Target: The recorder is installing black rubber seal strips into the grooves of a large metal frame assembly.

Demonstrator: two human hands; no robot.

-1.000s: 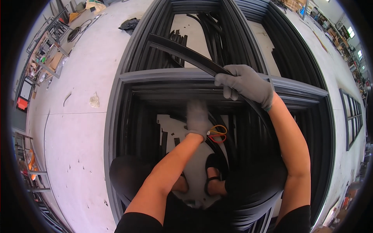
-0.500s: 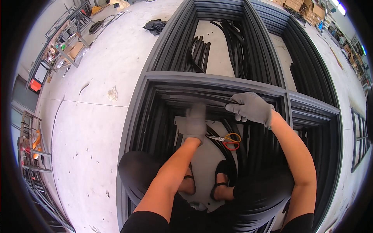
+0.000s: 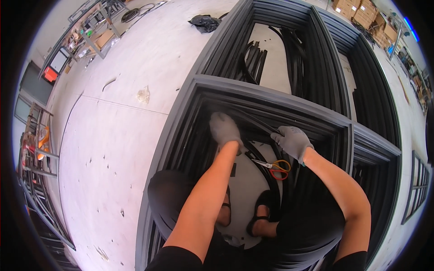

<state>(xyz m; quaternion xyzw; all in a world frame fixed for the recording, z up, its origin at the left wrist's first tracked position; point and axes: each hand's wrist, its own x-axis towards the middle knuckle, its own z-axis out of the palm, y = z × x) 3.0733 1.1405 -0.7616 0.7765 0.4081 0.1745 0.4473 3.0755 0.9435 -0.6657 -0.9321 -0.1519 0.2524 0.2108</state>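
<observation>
Stacked dark grey window-like frames (image 3: 181, 92) surround me, and I squat inside one opening. My right hand (image 3: 292, 141), in a grey glove, is closed on a thin black flexible strip (image 3: 254, 120). The strip runs left from that hand toward the opening's far left inner corner. My left hand (image 3: 224, 129), also gloved, is at the inner side near that corner; its fingertips are too blurred and dark to make out. Below my hands lie scissors (image 3: 270, 165) with one yellow and one red handle loop, close to curved black strips (image 3: 266, 174).
More black strips (image 3: 256, 61) lie inside the far opening. On the pale floor to the left are a black plastic bag (image 3: 205, 23) and a crumpled scrap (image 3: 143, 94). A metal rack (image 3: 38, 135) stands at far left, with cardboard boxes (image 3: 361, 11) at the back right.
My left hand has shifted left toward the corner. My right hand has come down from the far bar, still holding the strip. The whole view has turned slightly.
</observation>
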